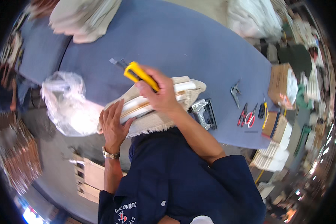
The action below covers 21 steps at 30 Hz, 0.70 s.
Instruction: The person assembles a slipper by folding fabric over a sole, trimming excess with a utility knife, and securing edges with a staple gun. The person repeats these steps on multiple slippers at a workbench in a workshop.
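Observation:
My right hand [162,91] is closed round a yellow utility knife [132,72]. The knife's blade is out and points to the far left, above the blue-grey table. Below it lies a long piece covered in beige woven fabric [149,125], with white padding and a thin brown strip along its upturned side and a frayed fabric edge towards me. My left hand [115,121] grips the left end of this piece, fingers over the top and thumb at the near side. A silver staple gun [203,114] lies just right of the piece.
Right on the table [168,41] lie a small grey hand tool [235,93], red-handled scissors [250,118], screwdrivers and a pen-like yellow tool. Cardboard boxes [280,84] stand at its right edge. Folded beige fabric [84,16] is stacked far left; a clear plastic bag [69,108] sits nearer.

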Available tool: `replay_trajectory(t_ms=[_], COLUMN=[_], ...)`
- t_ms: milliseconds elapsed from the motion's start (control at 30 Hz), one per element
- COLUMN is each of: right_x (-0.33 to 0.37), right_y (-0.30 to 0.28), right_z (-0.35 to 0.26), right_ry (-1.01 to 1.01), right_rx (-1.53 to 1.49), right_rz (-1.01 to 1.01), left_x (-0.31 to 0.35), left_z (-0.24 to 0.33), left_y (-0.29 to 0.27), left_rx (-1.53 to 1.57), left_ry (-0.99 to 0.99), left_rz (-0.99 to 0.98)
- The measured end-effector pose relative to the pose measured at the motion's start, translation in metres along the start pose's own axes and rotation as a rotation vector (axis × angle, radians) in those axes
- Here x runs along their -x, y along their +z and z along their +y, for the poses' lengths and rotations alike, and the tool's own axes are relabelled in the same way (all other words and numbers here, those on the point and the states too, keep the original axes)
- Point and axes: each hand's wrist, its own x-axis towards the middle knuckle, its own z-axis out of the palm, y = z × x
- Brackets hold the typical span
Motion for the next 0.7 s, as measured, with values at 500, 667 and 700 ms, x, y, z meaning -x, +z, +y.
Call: replay_trajectory(t_ms=[500,667,700], right_x=[0.221,0.237,0.247], right_y=[-0.273,-0.191,-0.177], right_z=[0.108,0.072,0.087], right_ry=[0.282,0.788,0.823], right_rx=[0.967,0.657,0.687], right_rz=[0.763,0.275,0.07], left_x=[-0.059,-0.05,-0.052], left_z=[0.064,0.047,0.036], left_y=[0.024,0.045,0.046], left_rx=[-0.003,0.292,0.38], left_ry=[0.307,0.311,0.305], left_rz=[-0.556,-0.777,-0.8])
